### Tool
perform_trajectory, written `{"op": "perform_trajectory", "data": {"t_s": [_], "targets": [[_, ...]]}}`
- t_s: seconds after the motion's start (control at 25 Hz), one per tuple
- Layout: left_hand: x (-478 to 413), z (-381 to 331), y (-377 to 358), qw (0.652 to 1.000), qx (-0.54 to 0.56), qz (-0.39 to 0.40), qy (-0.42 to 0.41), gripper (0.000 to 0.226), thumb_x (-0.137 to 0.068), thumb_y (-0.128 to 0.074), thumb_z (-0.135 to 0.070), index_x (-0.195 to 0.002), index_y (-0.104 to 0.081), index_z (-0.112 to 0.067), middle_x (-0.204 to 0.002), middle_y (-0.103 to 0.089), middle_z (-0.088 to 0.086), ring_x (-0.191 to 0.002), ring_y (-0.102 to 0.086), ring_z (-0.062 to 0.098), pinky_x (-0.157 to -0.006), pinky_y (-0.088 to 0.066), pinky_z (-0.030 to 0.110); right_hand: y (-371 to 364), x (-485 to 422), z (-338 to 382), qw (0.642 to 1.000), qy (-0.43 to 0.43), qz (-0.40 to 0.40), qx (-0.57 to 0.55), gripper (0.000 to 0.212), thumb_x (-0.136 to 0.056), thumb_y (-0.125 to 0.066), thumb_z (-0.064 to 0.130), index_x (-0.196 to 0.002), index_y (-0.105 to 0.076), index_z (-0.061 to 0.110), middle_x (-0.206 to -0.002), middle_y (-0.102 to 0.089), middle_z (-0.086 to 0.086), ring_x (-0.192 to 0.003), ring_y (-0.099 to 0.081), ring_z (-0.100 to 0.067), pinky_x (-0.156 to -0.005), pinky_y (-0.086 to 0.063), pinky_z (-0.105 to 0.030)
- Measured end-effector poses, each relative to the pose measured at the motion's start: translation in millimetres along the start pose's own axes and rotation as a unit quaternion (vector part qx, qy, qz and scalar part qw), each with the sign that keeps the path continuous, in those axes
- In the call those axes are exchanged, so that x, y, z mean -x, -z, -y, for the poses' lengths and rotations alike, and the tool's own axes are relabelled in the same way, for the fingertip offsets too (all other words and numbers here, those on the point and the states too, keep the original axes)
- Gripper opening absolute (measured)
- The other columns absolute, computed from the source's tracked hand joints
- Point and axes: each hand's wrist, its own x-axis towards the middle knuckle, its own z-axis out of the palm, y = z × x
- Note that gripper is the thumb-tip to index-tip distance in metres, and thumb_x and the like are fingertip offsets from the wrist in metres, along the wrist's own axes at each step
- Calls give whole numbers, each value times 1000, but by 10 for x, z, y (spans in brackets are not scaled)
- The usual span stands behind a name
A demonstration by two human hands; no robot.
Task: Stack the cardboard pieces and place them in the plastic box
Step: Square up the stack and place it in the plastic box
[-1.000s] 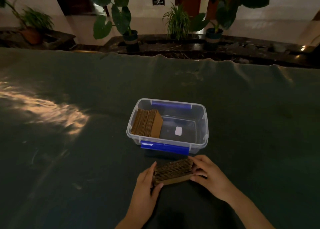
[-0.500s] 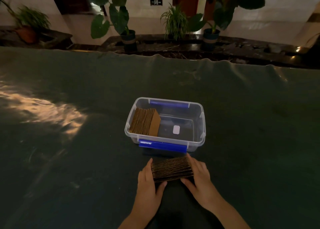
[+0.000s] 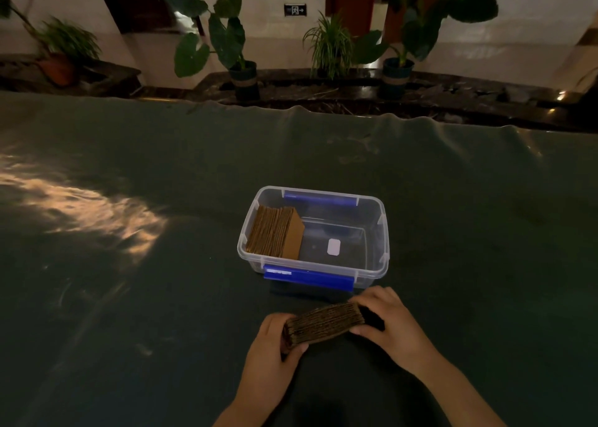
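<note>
A stack of brown cardboard pieces point(image 3: 325, 324) is squeezed between both hands just in front of the plastic box. My left hand point(image 3: 270, 345) grips its left end and my right hand point(image 3: 391, 326) grips its right end. The stack's corrugated edges face me. The clear plastic box point(image 3: 377, 264) with blue latches stands on the dark green table cover beyond the hands. Inside it, another stack of cardboard pieces point(image 3: 275, 235) leans against the left wall. The box's right half holds only a small white label on the floor.
The dark green cloth point(image 3: 129, 297) covers the whole table, with a patch of warm light point(image 3: 90, 209) at the left. Beyond the far edge stand potted plants point(image 3: 239, 57) on a dark ledge.
Both hands have pressed the stack together and tipped it, so its left end sits lower and its right end higher. The box and the stack inside it have not moved.
</note>
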Motion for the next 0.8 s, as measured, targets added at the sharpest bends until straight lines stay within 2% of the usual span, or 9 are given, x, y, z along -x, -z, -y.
{"op": "perform_trajectory", "data": {"t_s": [0.08, 0.2, 0.32, 0.4, 0.48, 0.6, 0.72, 0.8], "targets": [[-24, -21, 23, 1000, -11, 9, 9, 32, -80, -69, -25, -108, -55, -30, -104, -52, -16, -92, -54, -2, -87, -47, 13, 17, -26, 13, 1000, 7, 2, 16, 36, -78, -68, 33, -112, -56, 39, -100, -44, 25, -100, -39, 10, -80, -35, -9], [-30, -89, 119, 998, -52, 44, -3, 28, -81, -68, -32, -106, -55, -33, -99, -50, -19, -82, -50, -5, -71, -40, 4, 76, -15, 100, 1000, -1, 26, 13, 34, -80, -66, 32, -113, -56, 37, -101, -53, 18, -93, -49, 5, -81, -42, -13], [31, -229, 242, 994, -85, 62, -33, 28, -78, -67, -41, -101, -51, -41, -94, -47, -23, -79, -47, -9, -69, -38, 3, 269, 107, 184, 998, -12, 54, -7, 35, -78, -68, 31, -103, -54, 52, -95, -64, 14, -89, -60, 2, -85, -50, -21], [49, -420, 354, 993, -85, 56, -53, 29, -74, -66, -48, -91, -43, -53, -90, -44, -30, -84, -44, -17, -69, -36, 2, 566, 173, 290, 997, -15, 61, -42, 39, -75, -70, 31, -97, -56, 59, -91, -69, 17, -88, -63, 6, -84, -51, -15], [-29, -664, 468, 994, -79, 39, -68, 32, -71, -66, -51, -84, -38, -58, -89, -41, -36, -86, -42, -20, -73, -35, 2, 948, 87, 413, 997, 3, 59, -58, 43, -72, -68, 33, -106, -56, 57, -93, -68, 27, -83, -65, 8, -77, -50, -8], [-353, -1012, 522, 994, -53, -36, -86, 29, -76, -67, -43, -90, -42, -48, -96, -51, -25, -90, -50, -7, -83, -44, 14, 1539, -414, 518, 996, 56, 56, -41, 40, -76, -69, 22, -109, -61, 43, -91, -69, 24, -76, -65, 5, -66, -48, -4], [-755, -1225, 378, 993, -56, -85, -59, 24, -80, -65, -35, -96, -47, -32, -103, -57, -12, -95, -53, 2, -88, -49, 23, 1818, -1108, 446, 990, 28, 139, -26, 41, -80, -68, 11, -111, -62, 36, -92, -71, 7, -70, -62, 0, -57, -48, -10], [-967, -1276, 218, 995, -63, -71, -23, 25, -80, -64, -34, -98, -48, -28, -104, -59, -7, -93, -56, 6, -87, -50, 27, 1786, -1465, 335, 980, 10, 198, 25, 40, -81, -65, 9, -115, -60, 29, -90, -69, 7, -63, -59, 6, -52, -46, -10]]}}
